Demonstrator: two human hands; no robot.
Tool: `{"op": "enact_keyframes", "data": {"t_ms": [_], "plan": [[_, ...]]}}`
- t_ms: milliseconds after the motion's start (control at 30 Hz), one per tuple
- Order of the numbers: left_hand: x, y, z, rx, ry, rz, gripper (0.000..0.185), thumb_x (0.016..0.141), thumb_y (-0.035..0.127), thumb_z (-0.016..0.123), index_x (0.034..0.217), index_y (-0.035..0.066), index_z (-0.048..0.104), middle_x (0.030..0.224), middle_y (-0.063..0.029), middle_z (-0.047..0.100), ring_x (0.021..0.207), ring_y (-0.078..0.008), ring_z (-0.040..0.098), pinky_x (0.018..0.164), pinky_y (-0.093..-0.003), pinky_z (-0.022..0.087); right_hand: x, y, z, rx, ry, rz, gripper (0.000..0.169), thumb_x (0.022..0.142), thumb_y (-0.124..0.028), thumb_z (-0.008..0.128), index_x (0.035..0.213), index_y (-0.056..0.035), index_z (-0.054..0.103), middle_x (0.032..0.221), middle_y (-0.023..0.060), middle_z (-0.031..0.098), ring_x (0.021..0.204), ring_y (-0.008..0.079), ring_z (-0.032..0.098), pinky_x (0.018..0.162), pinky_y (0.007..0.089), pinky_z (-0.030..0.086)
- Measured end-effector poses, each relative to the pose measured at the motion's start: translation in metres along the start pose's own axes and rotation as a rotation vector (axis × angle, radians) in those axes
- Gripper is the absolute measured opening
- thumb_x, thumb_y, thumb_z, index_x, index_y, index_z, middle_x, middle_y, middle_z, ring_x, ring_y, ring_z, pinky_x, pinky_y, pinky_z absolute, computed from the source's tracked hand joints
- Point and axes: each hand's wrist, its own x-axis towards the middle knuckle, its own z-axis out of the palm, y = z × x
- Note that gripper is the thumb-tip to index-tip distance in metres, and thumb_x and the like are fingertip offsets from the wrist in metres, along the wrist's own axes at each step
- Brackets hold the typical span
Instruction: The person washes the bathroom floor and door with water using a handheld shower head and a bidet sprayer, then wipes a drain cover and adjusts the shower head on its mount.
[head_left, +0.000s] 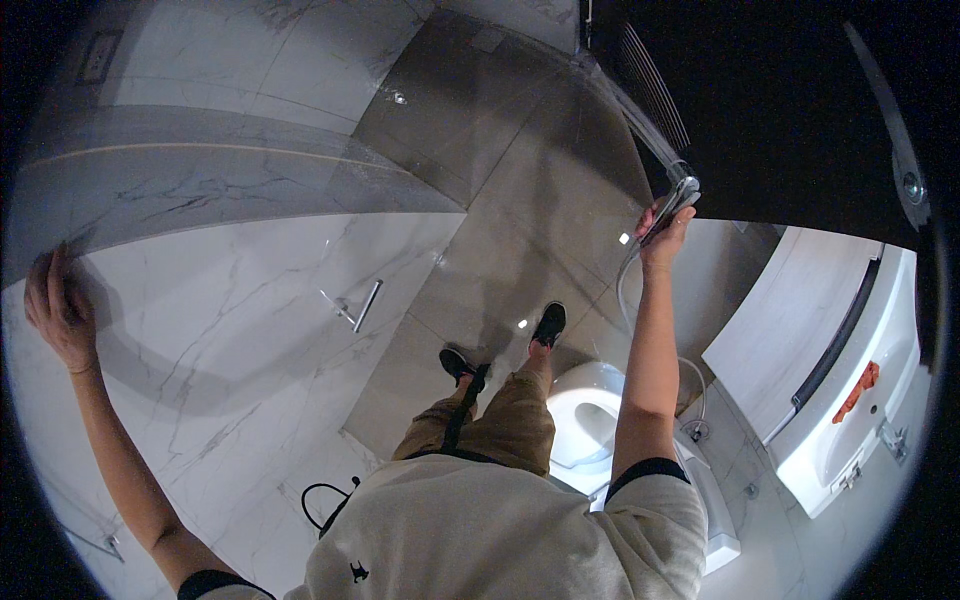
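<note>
My right hand (664, 236) is closed around a chrome handheld sprayer (681, 196), raised ahead of me on the right. Its thin flexible hose (622, 281) hangs below the hand, partly hidden by my forearm. A pale streak (637, 116) stretches from the sprayer's head towards the far floor; whether it is water or a rail is unclear. Far to the left, my left hand (60, 311) has its fingers bent at the edge of a grey, see-through panel (225, 184). I cannot tell whether it grips that edge or only touches it.
A white toilet (581, 405) stands close by my right leg. Beyond it is a white washbasin (840, 442) with an orange-red cloth (856, 391) inside. A chrome bar (367, 306) projects from the marbled wall (247, 337). My feet stand on brown floor tiles (525, 262).
</note>
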Motion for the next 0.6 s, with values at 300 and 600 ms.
{"op": "enact_keyframes", "data": {"t_ms": [300, 600], "plan": [[-0.001, -0.004, 0.001, -0.016, 0.007, 0.003, 0.039, 0.078, 0.009, 0.052, 0.116, 0.015, 0.055, 0.113, -0.0078, 0.054, 0.108, -0.0242, 0.048, 0.094, -0.0352, 0.032, -0.019, 0.027, -0.008, -0.018, -0.031, 0.163, 0.069, 0.076, -0.073, 0.031, 0.075, -0.0059, 0.048, 0.051, 0.0035, 0.043, 0.040, 0.0147, 0.041, 0.038, 0.0265, 0.036], [-0.009, -0.009, 0.010, 0.000, 0.001, 0.014, 0.037, 0.079, 0.011, 0.052, 0.115, 0.015, 0.056, 0.113, -0.0073, 0.054, 0.108, -0.0231, 0.049, 0.094, -0.0349, 0.033, -0.006, 0.019, -0.013, 0.189, 0.003, 0.146, 0.066, 0.079, -0.070, 0.030, 0.077, -0.0072, 0.048, 0.050, 0.0032, 0.043, 0.039, 0.0156, 0.040, 0.038, 0.0269, 0.035]]}}
